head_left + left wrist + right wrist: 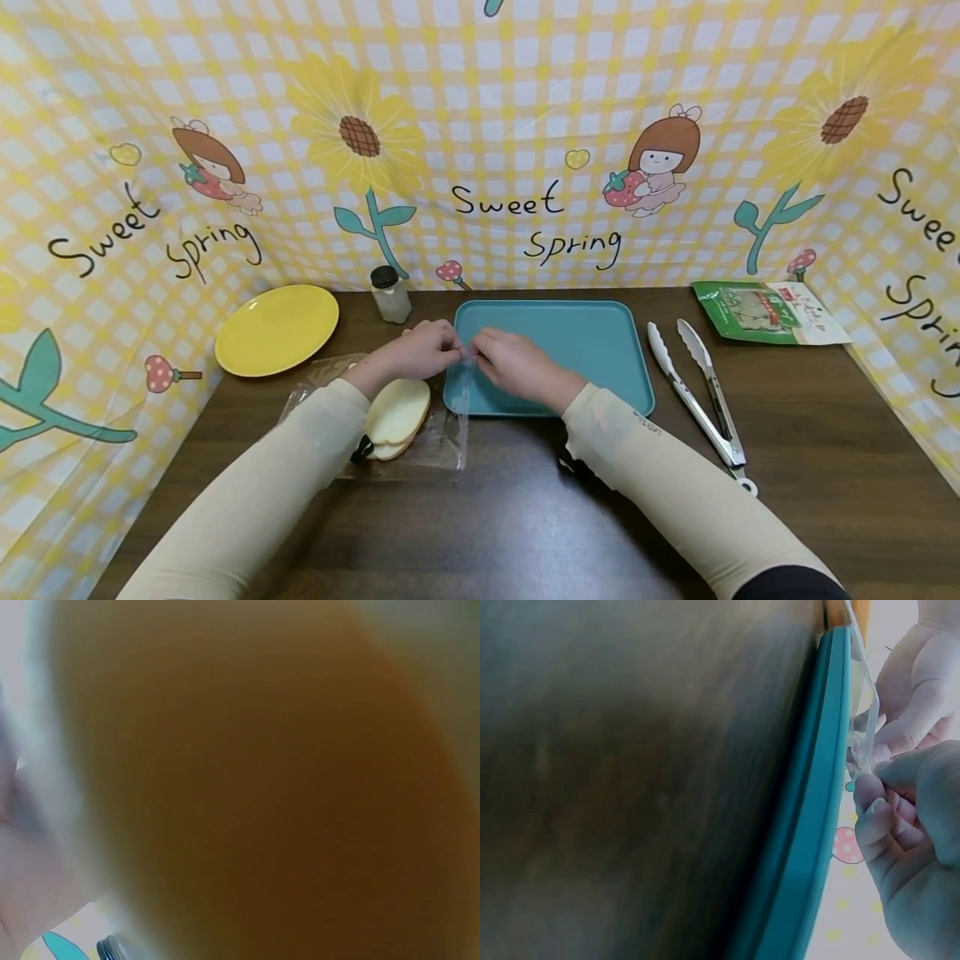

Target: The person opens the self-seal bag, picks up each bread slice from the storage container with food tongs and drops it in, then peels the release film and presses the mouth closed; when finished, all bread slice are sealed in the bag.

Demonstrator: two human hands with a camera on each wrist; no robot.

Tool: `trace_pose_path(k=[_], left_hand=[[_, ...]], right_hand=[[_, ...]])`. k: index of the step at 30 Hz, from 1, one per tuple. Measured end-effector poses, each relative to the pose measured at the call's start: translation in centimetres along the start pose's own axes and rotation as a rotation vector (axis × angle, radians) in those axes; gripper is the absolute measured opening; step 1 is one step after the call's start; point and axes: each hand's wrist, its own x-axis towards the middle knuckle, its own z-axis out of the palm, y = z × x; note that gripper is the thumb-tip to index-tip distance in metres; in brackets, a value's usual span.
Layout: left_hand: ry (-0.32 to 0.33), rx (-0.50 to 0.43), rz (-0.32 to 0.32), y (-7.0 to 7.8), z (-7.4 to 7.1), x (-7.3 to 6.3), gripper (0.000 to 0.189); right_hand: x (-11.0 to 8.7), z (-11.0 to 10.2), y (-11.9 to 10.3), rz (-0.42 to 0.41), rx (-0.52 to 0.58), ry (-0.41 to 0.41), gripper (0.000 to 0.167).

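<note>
Over the left edge of the teal tray (555, 358), my left hand (420, 350) and right hand (517, 367) meet, fingertips close together. Both pinch a clear plastic bag (442, 454); in the right wrist view its gathered edge (865, 746) runs between the fingers. Slices of white bread (401, 412) lie stacked at the bag, below my left wrist. Part of the bag is hidden by the left forearm. A large brown blur fills most of the left wrist view, with a hand (37, 877) at its left edge.
A yellow plate (277, 331) lies at the back left, beside a dark-capped shaker jar (392, 296). Right of the tray are metal tongs (701, 400), spread apart. A green and white food packet (768, 312) lies at the back right, before the patterned cloth.
</note>
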Motion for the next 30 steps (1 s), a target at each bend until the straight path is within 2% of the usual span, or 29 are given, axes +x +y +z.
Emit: trace_pose_path(k=[10,18,30], left_hand=[[0.013,0.007,-0.003,-0.1,0.1,0.1,0.027],[0.021,0.010,0.002,0.0,-0.1,0.0,0.027],[0.031,0.020,0.015,-0.1,-0.1,-0.1,0.027]], right_hand=[[-0.2,0.0,0.0,0.028,0.045,-0.019,0.013],[-0.7,-0.2,-0.4,0.037,0.085,0.002,0.013],[-2.3,-1.2,-1.4,-0.007,0.082,0.018,0.014]])
